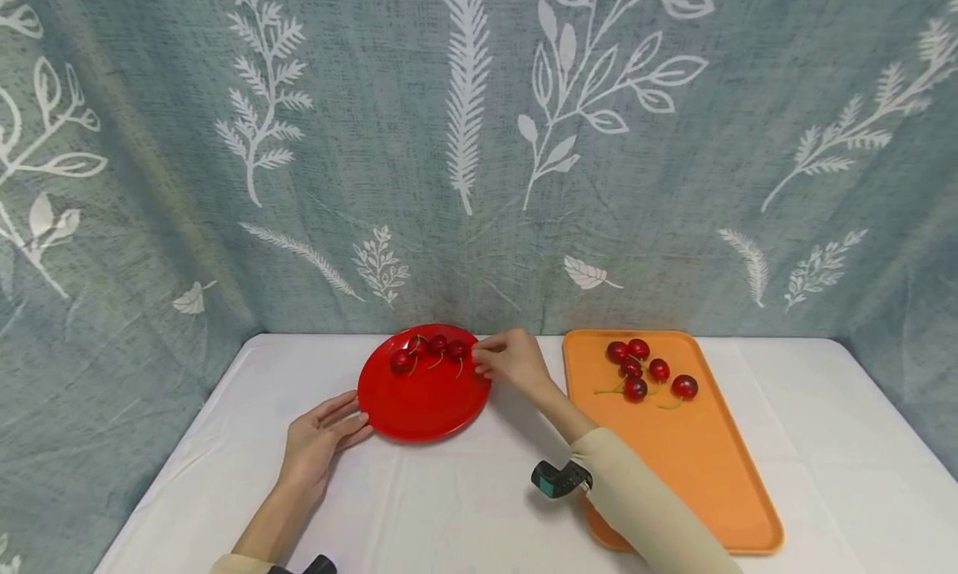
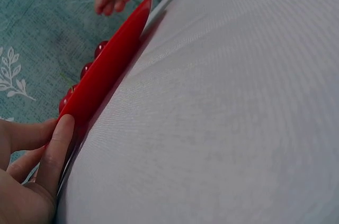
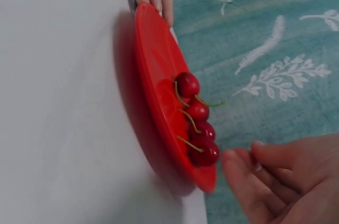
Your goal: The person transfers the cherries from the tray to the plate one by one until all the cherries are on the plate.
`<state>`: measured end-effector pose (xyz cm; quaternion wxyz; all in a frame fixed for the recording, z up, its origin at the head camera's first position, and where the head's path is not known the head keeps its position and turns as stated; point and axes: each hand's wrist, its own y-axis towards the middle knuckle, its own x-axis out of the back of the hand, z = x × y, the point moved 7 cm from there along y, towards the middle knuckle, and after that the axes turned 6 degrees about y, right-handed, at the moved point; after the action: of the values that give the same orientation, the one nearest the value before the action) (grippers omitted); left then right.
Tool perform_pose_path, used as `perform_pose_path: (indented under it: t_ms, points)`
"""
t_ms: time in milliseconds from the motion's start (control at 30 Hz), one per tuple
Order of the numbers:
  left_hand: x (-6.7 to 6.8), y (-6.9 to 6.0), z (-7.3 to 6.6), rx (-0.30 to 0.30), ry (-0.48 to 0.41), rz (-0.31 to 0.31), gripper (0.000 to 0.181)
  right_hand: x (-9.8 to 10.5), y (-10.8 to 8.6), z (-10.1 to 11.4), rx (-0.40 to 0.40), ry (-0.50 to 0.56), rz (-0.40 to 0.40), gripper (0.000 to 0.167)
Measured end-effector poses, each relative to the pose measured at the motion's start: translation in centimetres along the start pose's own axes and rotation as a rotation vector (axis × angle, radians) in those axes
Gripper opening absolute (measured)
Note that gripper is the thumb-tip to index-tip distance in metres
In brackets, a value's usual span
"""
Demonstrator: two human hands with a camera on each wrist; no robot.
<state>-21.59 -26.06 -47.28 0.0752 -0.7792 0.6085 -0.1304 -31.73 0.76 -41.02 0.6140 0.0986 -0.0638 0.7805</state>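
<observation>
A red plate (image 1: pixel 422 408) lies on the white cloth, with several dark red cherries (image 1: pixel 456 350) in a row along its far side, stems attached. My left hand (image 1: pixel 318 441) pinches the plate's left rim; in the left wrist view, fingers (image 2: pixel 59 139) lie on both sides of that rim. At the plate's right edge is my right hand (image 1: pixel 515 360), close beside the rightmost cherry (image 3: pixel 204 153). The right wrist view shows a small gap between its fingertips (image 3: pixel 229 156) and that cherry, and its loosely bent fingers hold nothing.
To the right, an orange tray (image 1: pixel 666 466) bears several more cherries (image 1: pixel 635 388) near its far end; my right forearm crosses its left edge. A blue-green curtain (image 1: pixel 494 258) with white leaf prints hangs behind the white-covered table (image 1: pixel 449 507).
</observation>
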Motion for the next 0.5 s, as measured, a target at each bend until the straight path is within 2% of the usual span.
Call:
perform_pose_path:
  t_ms: [133, 400, 500]
  points:
    - [0.1, 0.0, 0.1, 0.009, 0.006, -0.006, 0.055, 1.4, -0.6, 0.7, 0.081, -0.035, -0.039, 0.013]
    - [0.1, 0.0, -0.1, -0.001, -0.002, -0.004, 0.053, 5.4, -1.3, 1.0, 0.121, -0.009, -0.072, 0.014]
    - [0.0, 0.0, -0.2, -0.004, -0.006, -0.001, 0.053, 7.0, -1.7, 0.9, 0.107, -0.020, -0.081, 0.017]
